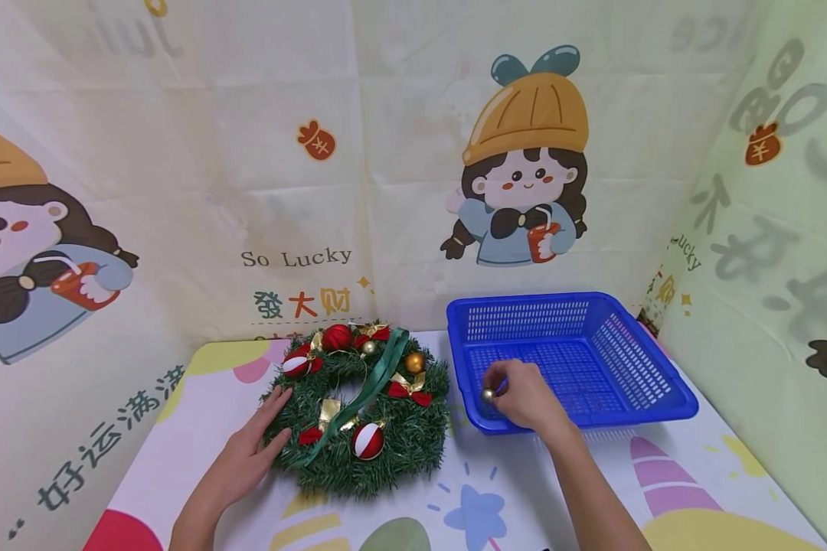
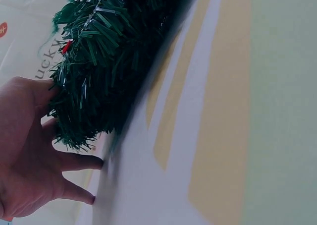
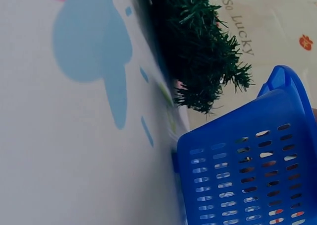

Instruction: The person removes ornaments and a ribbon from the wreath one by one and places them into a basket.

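Left hand is resting spread and loose against the wreath's left edge, gripping nothing, probably steadying it. Right hand is pinching a small gold ball, fingertips being enough for that size, at the basket's near-left corner; can't tell how high. Wreath is lying face up on the table, keeping bows and ribbon exposed. Basket is standing just right of it, within right-hand reach. Printed cloth is hanging behind.
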### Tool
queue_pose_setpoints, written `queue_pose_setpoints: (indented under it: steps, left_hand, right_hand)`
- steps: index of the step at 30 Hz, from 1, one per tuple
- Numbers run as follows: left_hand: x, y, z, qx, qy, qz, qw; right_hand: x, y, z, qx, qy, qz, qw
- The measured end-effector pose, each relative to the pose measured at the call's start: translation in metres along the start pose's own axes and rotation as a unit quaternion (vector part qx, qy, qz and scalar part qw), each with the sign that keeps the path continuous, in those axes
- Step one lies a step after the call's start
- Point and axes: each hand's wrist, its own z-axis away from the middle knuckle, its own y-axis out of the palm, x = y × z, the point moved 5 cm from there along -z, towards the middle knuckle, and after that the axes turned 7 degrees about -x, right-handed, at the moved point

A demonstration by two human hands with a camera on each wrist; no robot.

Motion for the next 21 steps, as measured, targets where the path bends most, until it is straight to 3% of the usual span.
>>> queue_pose_setpoints:
  steps: [21]
  left_hand:
    - [-0.0004,0.0004,0.0005,0.0,-0.001,-0.006,1.0]
  right_hand:
    - [-0.0047,0.0061,-0.001,0.019,0.002,0.026,0.999]
